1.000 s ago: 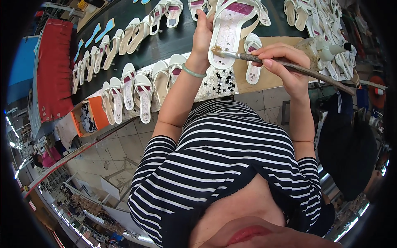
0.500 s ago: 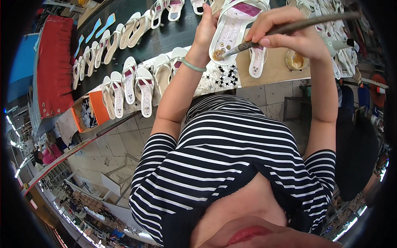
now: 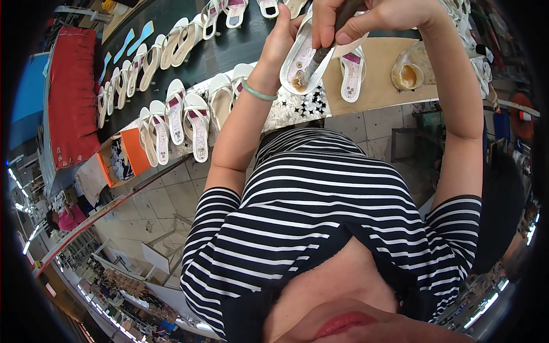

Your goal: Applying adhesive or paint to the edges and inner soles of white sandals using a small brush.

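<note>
Above the bench, left hand (image 3: 283, 40) gripping white sandal (image 3: 302, 60), right hand (image 3: 366, 17) seemingly clamping brush (image 3: 320, 56)

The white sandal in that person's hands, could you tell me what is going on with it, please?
A person in a striped shirt holds a white sandal up in the left hand, and the right hand presses a brush into its insole, where a brownish glue-like patch shows. More white sandals lie in rows along the dark belt. A small pot of amber liquid sits on the board at right.
</note>
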### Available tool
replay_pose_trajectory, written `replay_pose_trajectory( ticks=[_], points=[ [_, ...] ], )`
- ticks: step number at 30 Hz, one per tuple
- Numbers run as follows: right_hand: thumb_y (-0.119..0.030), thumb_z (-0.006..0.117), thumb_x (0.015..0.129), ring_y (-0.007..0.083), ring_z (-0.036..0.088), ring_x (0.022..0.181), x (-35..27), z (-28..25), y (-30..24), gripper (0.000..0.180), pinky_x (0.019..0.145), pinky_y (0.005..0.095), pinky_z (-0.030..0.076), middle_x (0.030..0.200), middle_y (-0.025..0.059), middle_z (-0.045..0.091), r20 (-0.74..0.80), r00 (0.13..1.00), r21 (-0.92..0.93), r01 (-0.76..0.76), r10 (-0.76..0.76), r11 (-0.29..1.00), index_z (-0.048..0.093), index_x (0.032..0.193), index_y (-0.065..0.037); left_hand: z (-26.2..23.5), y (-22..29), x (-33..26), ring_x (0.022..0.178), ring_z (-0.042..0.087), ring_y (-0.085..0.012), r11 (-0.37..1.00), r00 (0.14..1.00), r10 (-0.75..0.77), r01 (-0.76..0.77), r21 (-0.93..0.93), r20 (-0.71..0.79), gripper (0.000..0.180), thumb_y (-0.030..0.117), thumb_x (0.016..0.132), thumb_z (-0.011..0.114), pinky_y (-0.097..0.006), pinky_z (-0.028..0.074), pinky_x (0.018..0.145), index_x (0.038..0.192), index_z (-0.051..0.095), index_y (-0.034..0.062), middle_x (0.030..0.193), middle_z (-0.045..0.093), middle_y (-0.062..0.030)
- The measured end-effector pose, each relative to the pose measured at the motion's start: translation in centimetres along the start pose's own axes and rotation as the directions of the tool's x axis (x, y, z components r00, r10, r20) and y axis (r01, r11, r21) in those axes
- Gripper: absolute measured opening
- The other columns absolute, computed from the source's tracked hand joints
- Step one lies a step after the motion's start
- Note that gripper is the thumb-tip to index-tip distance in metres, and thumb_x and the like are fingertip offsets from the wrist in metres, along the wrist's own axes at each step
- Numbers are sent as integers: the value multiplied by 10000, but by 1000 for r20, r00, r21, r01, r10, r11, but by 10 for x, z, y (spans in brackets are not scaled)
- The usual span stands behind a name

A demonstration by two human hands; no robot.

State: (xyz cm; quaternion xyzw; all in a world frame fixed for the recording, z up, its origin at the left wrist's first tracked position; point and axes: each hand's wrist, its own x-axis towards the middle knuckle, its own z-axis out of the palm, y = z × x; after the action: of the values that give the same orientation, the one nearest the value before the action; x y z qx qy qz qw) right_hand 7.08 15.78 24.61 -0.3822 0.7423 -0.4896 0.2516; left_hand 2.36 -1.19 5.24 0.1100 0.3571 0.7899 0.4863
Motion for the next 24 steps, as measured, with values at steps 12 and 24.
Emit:
replay_pose_trajectory(
  ticks=[12,24],
  points=[
    [33,643,765,149,629,907,-1,-10,7,202,824,259,480,970,81,690,122,980,-136,176,-160,975,701,957,5,26,-4,-2,1166,526,-227,982,986,165,-163,-91,15,596,456,1028,181,-339,428,1002,1377,366,10,1302,506,-149],
    [25,639,780,89,591,703,-12,-15,-2,191,602,205,471,906,65,685,-3,920,73,-391,392,917,702,959,10,40,1,-16,1070,605,-248,999,997,-40,38,-36,-71,785,594,970,267,-359,491,927,1305,421,-99,1220,574,-195]
  ],
)
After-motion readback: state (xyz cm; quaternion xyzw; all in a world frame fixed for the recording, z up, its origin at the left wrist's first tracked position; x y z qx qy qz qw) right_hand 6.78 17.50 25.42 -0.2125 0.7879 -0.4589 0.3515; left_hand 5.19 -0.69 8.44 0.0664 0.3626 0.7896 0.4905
